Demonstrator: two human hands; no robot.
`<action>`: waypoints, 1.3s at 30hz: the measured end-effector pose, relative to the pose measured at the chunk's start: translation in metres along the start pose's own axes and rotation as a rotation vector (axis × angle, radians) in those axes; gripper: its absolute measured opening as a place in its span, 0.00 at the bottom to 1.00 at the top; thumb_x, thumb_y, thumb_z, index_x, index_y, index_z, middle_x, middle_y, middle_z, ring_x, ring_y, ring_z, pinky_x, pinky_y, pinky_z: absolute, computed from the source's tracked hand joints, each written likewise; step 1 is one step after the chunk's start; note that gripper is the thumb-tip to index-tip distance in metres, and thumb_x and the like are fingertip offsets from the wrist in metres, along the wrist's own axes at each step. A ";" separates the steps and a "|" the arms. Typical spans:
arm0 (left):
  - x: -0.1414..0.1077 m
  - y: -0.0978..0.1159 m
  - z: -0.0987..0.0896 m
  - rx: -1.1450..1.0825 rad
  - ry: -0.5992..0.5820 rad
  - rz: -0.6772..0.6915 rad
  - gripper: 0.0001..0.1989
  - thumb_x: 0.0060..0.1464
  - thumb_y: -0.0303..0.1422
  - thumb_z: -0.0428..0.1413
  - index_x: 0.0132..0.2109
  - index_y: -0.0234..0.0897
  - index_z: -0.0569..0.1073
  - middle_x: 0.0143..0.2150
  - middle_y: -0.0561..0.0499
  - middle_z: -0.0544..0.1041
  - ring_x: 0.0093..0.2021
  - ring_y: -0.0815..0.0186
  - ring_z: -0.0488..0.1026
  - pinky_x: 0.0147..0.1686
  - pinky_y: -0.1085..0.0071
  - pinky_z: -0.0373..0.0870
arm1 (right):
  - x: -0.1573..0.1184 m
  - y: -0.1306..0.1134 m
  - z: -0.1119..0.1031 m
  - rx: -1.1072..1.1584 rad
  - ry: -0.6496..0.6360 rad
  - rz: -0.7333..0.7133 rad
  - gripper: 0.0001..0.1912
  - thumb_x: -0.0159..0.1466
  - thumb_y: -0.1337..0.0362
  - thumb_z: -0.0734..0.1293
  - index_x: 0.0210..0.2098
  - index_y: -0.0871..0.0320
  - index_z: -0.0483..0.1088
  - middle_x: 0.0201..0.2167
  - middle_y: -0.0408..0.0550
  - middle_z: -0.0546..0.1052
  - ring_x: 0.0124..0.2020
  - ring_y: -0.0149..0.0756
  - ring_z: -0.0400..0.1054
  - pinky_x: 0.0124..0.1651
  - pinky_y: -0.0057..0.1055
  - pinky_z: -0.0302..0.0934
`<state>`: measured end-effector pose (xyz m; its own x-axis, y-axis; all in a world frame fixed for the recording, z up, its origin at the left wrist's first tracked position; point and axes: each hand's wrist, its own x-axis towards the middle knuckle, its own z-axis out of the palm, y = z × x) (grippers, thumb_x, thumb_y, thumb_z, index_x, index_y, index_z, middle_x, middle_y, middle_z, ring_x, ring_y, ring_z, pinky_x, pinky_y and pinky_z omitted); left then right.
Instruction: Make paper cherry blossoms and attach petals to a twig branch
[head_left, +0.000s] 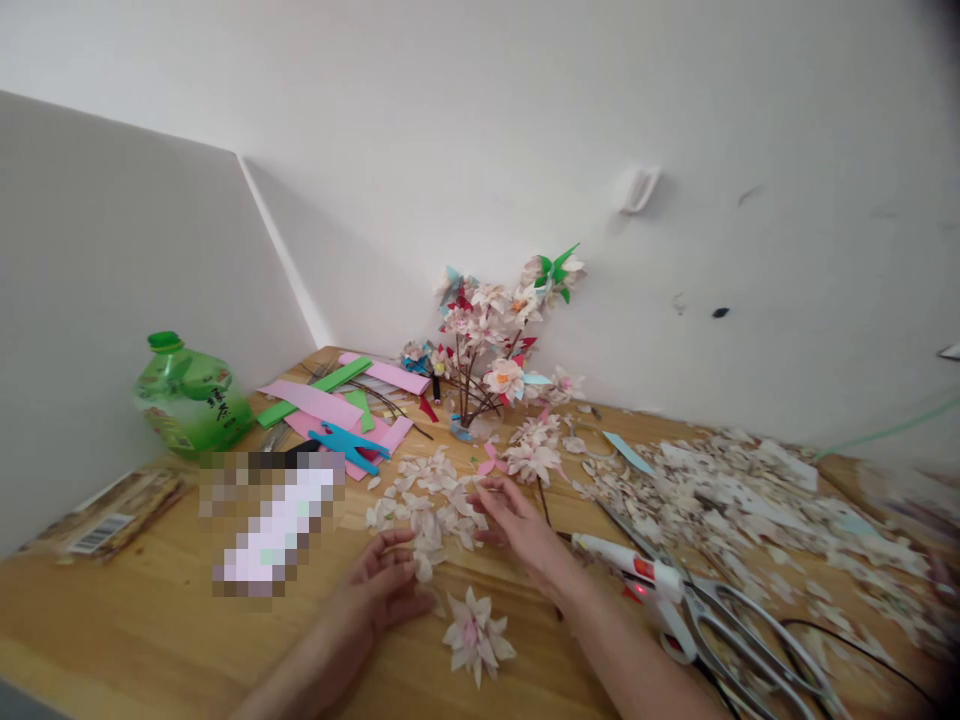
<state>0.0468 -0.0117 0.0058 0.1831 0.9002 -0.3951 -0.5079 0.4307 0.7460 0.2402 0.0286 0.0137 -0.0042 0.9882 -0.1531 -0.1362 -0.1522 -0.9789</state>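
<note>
My left hand (382, 585) rests low over the wooden table (142, 620), its curved fingers apart beside a pile of pale petals (431, 500). My right hand (514, 515) reaches to the pile's right side with its fingers spread. Nothing shows held in either hand. Just right of my left hand lies a finished white flower with a pink centre (478, 635). Beyond my right hand are more pale flowers (534, 455) and a pink star-shaped piece (491, 460).
A white glue gun (645, 575) and large scissors (742, 640) lie right, before heaped scraps (720, 500). A flower bunch (487, 330) stands at the back. Left are coloured paper strips (315, 403), a green bottle (191, 400) and a packet (124, 510).
</note>
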 end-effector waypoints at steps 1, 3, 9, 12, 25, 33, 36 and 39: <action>0.003 0.000 0.001 0.011 0.004 0.014 0.18 0.40 0.26 0.63 0.41 0.36 0.68 0.26 0.57 0.71 0.26 0.70 0.71 0.35 0.60 0.75 | -0.002 -0.001 0.000 -0.004 -0.005 0.000 0.22 0.50 0.46 0.69 0.37 0.53 0.66 0.38 0.46 0.75 0.45 0.42 0.67 0.31 0.30 0.65; 0.010 0.002 0.004 0.024 0.010 0.050 0.17 0.40 0.25 0.63 0.39 0.36 0.69 0.25 0.57 0.71 0.25 0.72 0.70 0.36 0.62 0.75 | -0.004 -0.003 0.001 -0.012 -0.014 -0.005 0.24 0.51 0.45 0.68 0.41 0.51 0.66 0.40 0.47 0.75 0.47 0.44 0.66 0.31 0.31 0.66; 0.030 0.018 0.018 -0.003 -0.023 0.121 0.17 0.40 0.26 0.63 0.39 0.36 0.69 0.27 0.55 0.73 0.30 0.69 0.73 0.36 0.65 0.74 | -0.006 -0.007 -0.001 -0.017 -0.033 -0.030 0.28 0.52 0.41 0.66 0.46 0.50 0.66 0.44 0.48 0.75 0.50 0.44 0.64 0.39 0.35 0.64; 0.034 0.022 0.028 -0.035 -0.065 0.131 0.17 0.40 0.25 0.63 0.39 0.36 0.68 0.26 0.56 0.73 0.28 0.69 0.73 0.37 0.64 0.74 | -0.003 -0.005 -0.002 -0.001 -0.040 -0.030 0.28 0.52 0.41 0.66 0.46 0.51 0.66 0.44 0.49 0.74 0.49 0.44 0.65 0.41 0.35 0.64; 0.047 0.002 0.043 -0.150 -0.210 0.037 0.11 0.50 0.22 0.54 0.41 0.37 0.66 0.30 0.54 0.75 0.32 0.70 0.74 0.43 0.63 0.71 | 0.001 0.008 -0.004 0.040 -0.050 0.045 0.34 0.54 0.40 0.63 0.53 0.53 0.62 0.50 0.54 0.70 0.43 0.45 0.69 0.32 0.36 0.68; 0.049 -0.007 0.049 -0.109 -0.239 0.019 0.13 0.47 0.23 0.57 0.41 0.36 0.66 0.32 0.50 0.76 0.33 0.66 0.74 0.36 0.66 0.71 | -0.010 -0.002 -0.009 -0.120 -0.072 -0.023 0.33 0.56 0.40 0.60 0.55 0.52 0.59 0.49 0.53 0.70 0.48 0.46 0.66 0.31 0.35 0.69; 0.049 -0.008 0.047 -0.097 -0.216 0.030 0.14 0.46 0.22 0.57 0.42 0.36 0.66 0.26 0.55 0.73 0.28 0.71 0.72 0.37 0.66 0.71 | -0.025 -0.017 -0.022 -0.288 -0.087 -0.126 0.29 0.60 0.44 0.59 0.55 0.52 0.58 0.49 0.52 0.70 0.49 0.43 0.65 0.40 0.36 0.68; 0.049 -0.008 0.047 -0.086 -0.199 0.035 0.15 0.46 0.22 0.57 0.42 0.35 0.67 0.23 0.58 0.71 0.26 0.72 0.70 0.37 0.65 0.72 | -0.045 -0.043 -0.046 -0.471 0.006 -0.225 0.25 0.61 0.49 0.62 0.54 0.52 0.60 0.49 0.52 0.71 0.49 0.43 0.65 0.47 0.40 0.65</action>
<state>0.0990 0.0320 0.0055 0.3224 0.9130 -0.2501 -0.5848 0.3998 0.7058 0.2921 -0.0102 0.0560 -0.0204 0.9974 0.0685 0.3275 0.0714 -0.9422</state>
